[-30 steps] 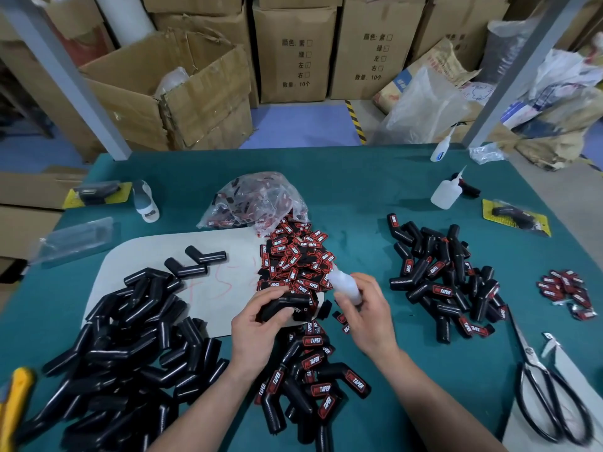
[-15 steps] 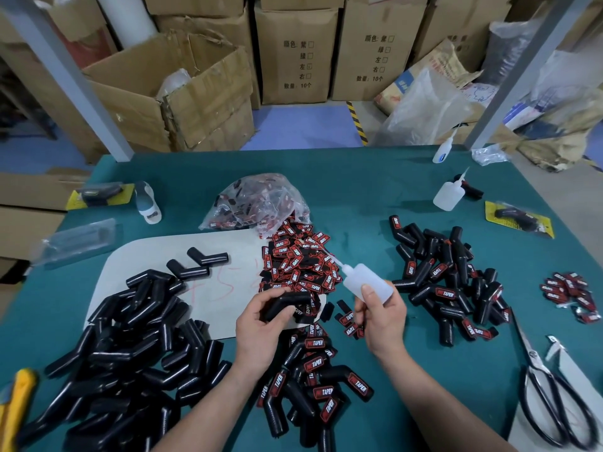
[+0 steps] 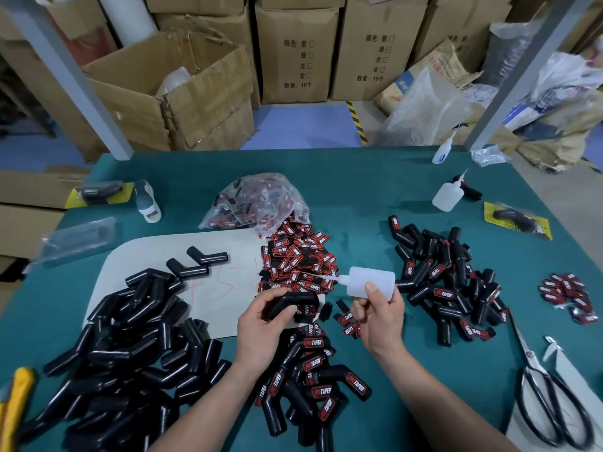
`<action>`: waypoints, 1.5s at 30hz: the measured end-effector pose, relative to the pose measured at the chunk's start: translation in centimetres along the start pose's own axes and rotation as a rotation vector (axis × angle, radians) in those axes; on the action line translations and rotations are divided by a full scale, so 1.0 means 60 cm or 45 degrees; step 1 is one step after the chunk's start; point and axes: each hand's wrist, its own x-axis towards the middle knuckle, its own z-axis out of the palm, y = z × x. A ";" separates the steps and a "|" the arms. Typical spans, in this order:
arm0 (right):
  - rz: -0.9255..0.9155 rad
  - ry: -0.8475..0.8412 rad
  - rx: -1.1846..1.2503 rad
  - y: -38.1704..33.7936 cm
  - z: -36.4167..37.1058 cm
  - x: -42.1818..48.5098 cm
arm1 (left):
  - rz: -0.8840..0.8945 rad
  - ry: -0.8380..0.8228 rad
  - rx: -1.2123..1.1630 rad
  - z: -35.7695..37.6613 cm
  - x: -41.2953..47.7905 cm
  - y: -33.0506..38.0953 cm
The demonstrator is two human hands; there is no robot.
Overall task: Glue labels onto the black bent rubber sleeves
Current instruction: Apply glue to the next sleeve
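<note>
Centre frame: my left hand (image 3: 261, 324) curls round a black sleeve (image 3: 290, 303), my right hand (image 3: 380, 316) pinches the glue bottle (image 3: 370, 282), its nozzle (image 3: 326, 278) over the loose labels (image 3: 300, 252); a stray squeeze could drip and stick them together.

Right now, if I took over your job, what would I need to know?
Left hand grips one black bent sleeve, with no label showing on it.
Right hand holds the glue bottle, nozzle pointing left toward that sleeve.
Loose labels lie heaped just beyond the hands.
Done: labelled sleeves sit in a near pile and a right pile.
Left: glue a label onto the held sleeve, then work through the unlabelled pile on the left.
</note>
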 end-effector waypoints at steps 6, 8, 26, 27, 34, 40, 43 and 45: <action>-0.260 0.003 -0.287 -0.015 -0.001 -0.012 | 0.036 -0.005 -0.007 0.004 -0.008 0.006; -0.344 0.050 -0.362 -0.012 -0.006 -0.019 | 0.065 -0.027 0.041 0.006 -0.010 0.007; -0.792 0.200 -0.825 -0.017 -0.011 -0.021 | 0.065 -0.017 0.044 0.009 -0.011 0.013; -0.797 0.184 -0.827 -0.018 -0.010 -0.020 | 0.058 -0.016 0.034 0.009 -0.012 0.013; -0.806 0.149 -0.829 -0.014 -0.014 -0.019 | 0.020 -0.024 -0.052 0.011 -0.016 0.022; -0.811 0.126 -0.814 -0.015 -0.012 -0.020 | 0.039 -0.023 0.019 0.009 -0.014 0.018; -0.809 0.128 -0.821 -0.017 -0.010 -0.020 | 0.050 -0.026 0.032 0.008 -0.012 0.015; -0.821 0.131 -0.819 -0.016 -0.011 -0.021 | 0.051 -0.028 0.042 0.007 -0.012 0.013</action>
